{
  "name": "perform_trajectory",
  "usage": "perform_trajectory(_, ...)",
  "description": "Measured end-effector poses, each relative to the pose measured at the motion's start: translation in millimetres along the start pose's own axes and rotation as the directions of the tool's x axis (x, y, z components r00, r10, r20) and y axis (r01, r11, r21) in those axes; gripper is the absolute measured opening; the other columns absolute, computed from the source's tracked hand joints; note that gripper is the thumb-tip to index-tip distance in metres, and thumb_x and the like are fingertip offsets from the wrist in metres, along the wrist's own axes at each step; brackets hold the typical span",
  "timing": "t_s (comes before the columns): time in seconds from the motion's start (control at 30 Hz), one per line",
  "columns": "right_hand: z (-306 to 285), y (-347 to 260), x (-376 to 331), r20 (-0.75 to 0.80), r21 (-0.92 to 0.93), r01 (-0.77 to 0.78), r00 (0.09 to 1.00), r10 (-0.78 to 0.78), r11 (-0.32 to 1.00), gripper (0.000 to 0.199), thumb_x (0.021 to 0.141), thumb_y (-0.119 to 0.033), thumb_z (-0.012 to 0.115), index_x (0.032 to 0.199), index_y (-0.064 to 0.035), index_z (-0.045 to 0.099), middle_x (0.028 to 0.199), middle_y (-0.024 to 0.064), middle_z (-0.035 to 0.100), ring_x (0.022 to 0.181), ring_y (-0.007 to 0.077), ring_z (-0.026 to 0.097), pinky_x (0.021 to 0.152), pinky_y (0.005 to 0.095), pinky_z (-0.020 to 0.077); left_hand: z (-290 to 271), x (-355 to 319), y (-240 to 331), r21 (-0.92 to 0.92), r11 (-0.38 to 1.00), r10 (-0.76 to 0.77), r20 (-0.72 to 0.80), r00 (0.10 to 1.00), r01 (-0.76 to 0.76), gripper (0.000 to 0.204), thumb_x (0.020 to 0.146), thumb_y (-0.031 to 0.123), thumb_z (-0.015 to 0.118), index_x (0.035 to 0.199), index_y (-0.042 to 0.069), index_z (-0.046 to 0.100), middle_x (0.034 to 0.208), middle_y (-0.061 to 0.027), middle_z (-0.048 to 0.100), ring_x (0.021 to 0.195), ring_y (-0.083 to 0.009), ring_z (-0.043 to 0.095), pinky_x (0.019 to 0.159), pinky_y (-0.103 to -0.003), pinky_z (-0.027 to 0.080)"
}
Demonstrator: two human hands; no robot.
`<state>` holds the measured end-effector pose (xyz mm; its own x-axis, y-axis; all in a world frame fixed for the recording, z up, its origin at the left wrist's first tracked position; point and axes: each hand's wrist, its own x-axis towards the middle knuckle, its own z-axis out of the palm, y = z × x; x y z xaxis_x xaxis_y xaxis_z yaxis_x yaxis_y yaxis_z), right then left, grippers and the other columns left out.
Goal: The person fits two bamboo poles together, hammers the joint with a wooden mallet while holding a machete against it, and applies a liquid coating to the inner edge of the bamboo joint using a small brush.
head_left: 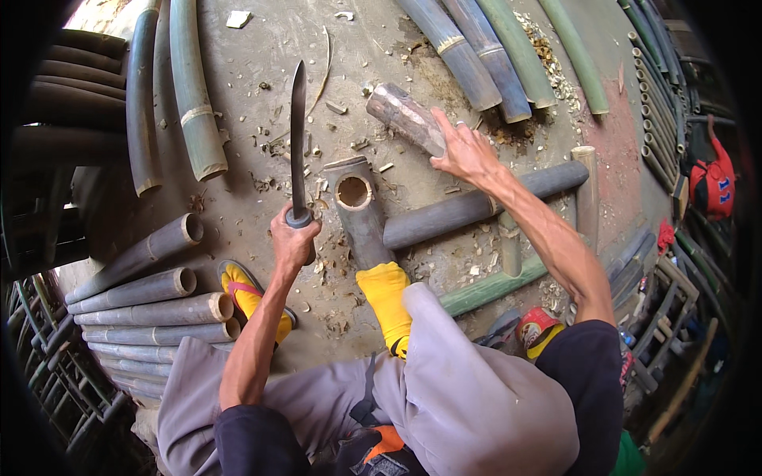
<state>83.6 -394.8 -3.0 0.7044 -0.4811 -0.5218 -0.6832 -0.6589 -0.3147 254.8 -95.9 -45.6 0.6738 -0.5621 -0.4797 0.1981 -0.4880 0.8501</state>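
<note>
Wooden mallet lies far-right of the upright bamboo stub, long axis diagonal, right hand open on its near end; left hand grips the machete.

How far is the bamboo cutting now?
Done: cut pieces stacked at left, chips on the floor. In hand: left hand holds the knife upright; right hand touches a wooden block; a foot pins one bamboo piece. Left: long poles uncut.

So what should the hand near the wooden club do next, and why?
Probably close the right hand on the wooden club: its open fingers lie on the club's end, while the left hand already holds the long knife upright beside the open bamboo tube.
</note>
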Motion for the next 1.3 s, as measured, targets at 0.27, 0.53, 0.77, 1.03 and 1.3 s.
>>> perform_trajectory(0.27, 20.4, 5.4, 5.8, -0.054, -0.085, 0.036, 0.998, -0.041, 0.996, 0.094, 0.071, -0.023, 0.077, 0.147, -0.0151, 0.022, 0.101, 0.0353, 0.057, 0.087, 0.0468, 0.063, 0.077, 0.053, 0.0525, -0.9, -6.6, 2.5, -0.068, 0.997, -0.027, -0.019, 0.999, 0.025, 0.019, 0.064, 0.007, 0.069, 0.08, 0.002, 0.06, 0.068, 0.0013, 0.057, 0.061, -0.0068, 0.052, 0.059, -0.022, 0.044)
perform_trajectory(0.53, 47.3, -3.9, -98.3, -0.082, 0.486, -0.183, 0.964, 0.253, 0.855, 0.087, 0.07, -0.018, 0.075, 0.141, -0.0032, 0.027, 0.112, 0.0305, 0.059, 0.102, 0.0401, 0.062, 0.087, 0.0458, 0.051, 12.9, -17.9, 15.6, -0.145, 0.989, -0.032, 0.012, 0.999, 0.033, 0.02, 0.065, 0.009, 0.07, 0.08, 0.002, 0.06, 0.068, 0.0002, 0.059, 0.061, -0.0077, 0.055, 0.059, -0.023, 0.045)
perform_trajectory(0.77, 121.0, 2.9, -212.0, -0.215, 0.565, -0.204, 0.899, 0.381, 0.799, 0.092, 0.068, -0.023, 0.078, 0.141, -0.0019, 0.026, 0.125, 0.0317, 0.048, 0.116, 0.0438, 0.05, 0.1, 0.0456, 0.0411, 66.1, -49.1, 45.9, -0.245, 0.966, -0.038, 0.194, 0.98, 0.086, 0.023, 0.067, 0.01, 0.075, 0.084, 0.004, 0.06, 0.073, -0.0001, 0.06, 0.064, -0.0083, 0.056, 0.062, -0.024, 0.046)
perform_trajectory(1.03, 79.5, -39.2, -232.6, -0.244, 0.869, 0.033, 0.897, 0.368, 0.494, 0.07, 0.071, -0.026, 0.075, 0.128, 0.0009, 0.044, 0.11, 0.016, 0.054, 0.104, 0.0287, 0.055, 0.092, 0.0397, 0.0432, 184.8, -104.5, 91.5, -0.308, 0.951, 0.223, 0.694, 0.685, 0.003, 0.055, 0.069, 0.034, 0.08, 0.107, 0.002, 0.057, 0.11, -0.0124, 0.051, 0.111, -0.0257, 0.045, 0.096, -0.039, 0.036)
perform_trajectory(1.3, 126.1, 94.9, -277.1, -0.334, 0.691, -0.457, 0.486, 0.808, 0.56, 0.048, 0.07, -0.013, 0.07, 0.111, 0.0022, 0.049, 0.094, 0.0215, 0.061, 0.086, 0.0376, 0.06, 0.078, 0.0446, 0.0453, 133.3, -51.3, 73.6, 0.079, 0.959, 0.226, 0.365, 0.903, -0.273, 0.046, 0.077, 0.018, 0.07, 0.12, 0.006, 0.058, 0.115, -0.0135, 0.061, 0.109, -0.0245, 0.057, 0.094, -0.04, 0.046)
